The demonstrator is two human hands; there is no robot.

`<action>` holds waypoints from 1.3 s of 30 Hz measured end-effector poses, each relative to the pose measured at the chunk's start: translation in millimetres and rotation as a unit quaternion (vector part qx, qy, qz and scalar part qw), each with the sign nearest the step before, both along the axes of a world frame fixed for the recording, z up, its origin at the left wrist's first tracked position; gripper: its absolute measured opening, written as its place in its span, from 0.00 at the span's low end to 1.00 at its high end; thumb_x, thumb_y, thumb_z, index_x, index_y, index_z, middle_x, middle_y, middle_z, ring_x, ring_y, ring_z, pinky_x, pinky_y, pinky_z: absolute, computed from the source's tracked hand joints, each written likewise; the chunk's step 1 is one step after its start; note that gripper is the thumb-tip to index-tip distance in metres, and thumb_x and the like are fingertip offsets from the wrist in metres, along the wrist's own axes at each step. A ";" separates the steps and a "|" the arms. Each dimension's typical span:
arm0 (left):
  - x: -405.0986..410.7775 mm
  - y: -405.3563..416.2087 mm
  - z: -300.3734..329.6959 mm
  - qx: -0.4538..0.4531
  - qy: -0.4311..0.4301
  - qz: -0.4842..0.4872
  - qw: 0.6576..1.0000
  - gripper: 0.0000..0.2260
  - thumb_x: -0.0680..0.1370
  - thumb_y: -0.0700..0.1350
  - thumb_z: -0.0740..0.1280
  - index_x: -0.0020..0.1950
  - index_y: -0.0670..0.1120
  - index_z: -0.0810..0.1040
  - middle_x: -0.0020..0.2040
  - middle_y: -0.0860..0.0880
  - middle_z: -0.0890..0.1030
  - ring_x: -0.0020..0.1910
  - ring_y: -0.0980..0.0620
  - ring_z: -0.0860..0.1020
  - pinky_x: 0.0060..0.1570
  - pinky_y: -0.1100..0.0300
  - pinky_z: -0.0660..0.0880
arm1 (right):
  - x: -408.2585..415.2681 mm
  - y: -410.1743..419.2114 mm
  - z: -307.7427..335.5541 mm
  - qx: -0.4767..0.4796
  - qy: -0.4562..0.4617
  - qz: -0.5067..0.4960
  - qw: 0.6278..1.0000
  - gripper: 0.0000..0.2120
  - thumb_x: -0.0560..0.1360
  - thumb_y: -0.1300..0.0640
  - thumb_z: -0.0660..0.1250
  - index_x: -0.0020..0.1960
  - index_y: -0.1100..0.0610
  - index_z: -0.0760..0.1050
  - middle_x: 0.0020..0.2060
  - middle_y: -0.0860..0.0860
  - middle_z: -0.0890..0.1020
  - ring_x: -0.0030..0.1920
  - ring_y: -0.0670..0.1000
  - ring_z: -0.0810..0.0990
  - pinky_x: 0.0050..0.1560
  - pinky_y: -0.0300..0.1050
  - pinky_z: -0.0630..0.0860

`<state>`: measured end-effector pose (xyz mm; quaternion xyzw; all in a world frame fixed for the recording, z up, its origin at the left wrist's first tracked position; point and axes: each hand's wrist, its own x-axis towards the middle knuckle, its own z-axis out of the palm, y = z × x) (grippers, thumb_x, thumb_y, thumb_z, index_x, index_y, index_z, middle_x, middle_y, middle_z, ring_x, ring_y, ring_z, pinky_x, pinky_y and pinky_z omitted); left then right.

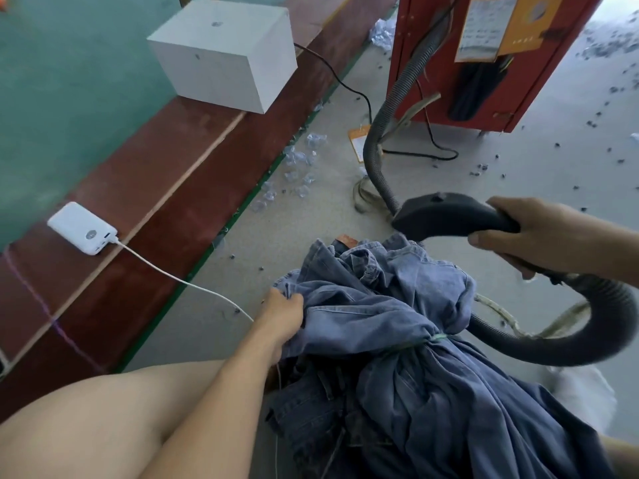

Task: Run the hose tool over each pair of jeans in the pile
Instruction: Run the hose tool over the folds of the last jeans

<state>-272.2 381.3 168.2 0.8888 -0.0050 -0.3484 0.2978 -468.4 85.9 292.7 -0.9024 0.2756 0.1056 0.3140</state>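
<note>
- The orange and white papers point(491, 25) on the red cabinet point(484, 63) at the upper right of the frame carry rows of writing, too blurred to read; the orange tag point(358, 143) on the floor below is no clearer.
- The white power bank point(83, 228) at mid left shows a round mark, not legible; a white cable point(179, 278) runs from it toward the lower centre.
- The right hand point(532, 236), at the right edge, is curled round the neck of the dark hose tool point(449, 212), thumb underneath.
- The tool's flat head hangs just above the top of the jeans pile point(397, 323), apart from the cloth.
- Its ribbed hose point(587, 333) loops down right of the pile and rises to the cabinet.
- The left hand point(283, 316), in the lower centre, grips a fold of blue denim at the pile's left edge.
- A white box point(224, 53) sits at the upper left.
</note>
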 end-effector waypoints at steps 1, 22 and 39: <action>0.4 0.7 8.3 0.022 0.017 -0.040 0.999 0.11 0.84 0.46 0.60 0.62 0.41 0.75 0.58 0.42 0.80 0.45 0.47 0.78 0.42 0.60 0.75 | -0.1 -2.8 1.6 0.002 -0.018 -0.015 1.000 0.06 0.78 0.42 0.68 0.43 0.37 0.73 0.27 0.54 0.82 0.25 0.55 0.82 0.25 0.46 0.79; -6.0 -47.4 65.7 -0.561 0.463 0.069 0.683 0.29 0.74 0.41 0.59 0.77 0.43 0.70 0.76 0.44 0.73 0.73 0.43 0.68 0.74 0.38 0.63 | -12.9 -3.0 8.3 -0.006 -0.040 -0.034 0.999 0.07 0.79 0.47 0.69 0.47 0.47 0.73 0.26 0.52 0.82 0.24 0.53 0.81 0.21 0.37 0.72; -91.0 -112.6 9.4 -0.162 -0.122 -0.275 0.940 0.29 0.80 0.56 0.67 0.78 0.69 0.60 0.63 0.49 0.79 0.67 0.43 0.70 0.64 0.47 0.62 | -54.0 -14.5 26.0 0.080 0.000 -0.045 0.996 0.16 0.67 0.30 0.67 0.46 0.40 0.76 0.30 0.58 0.82 0.27 0.59 0.82 0.32 0.57 0.83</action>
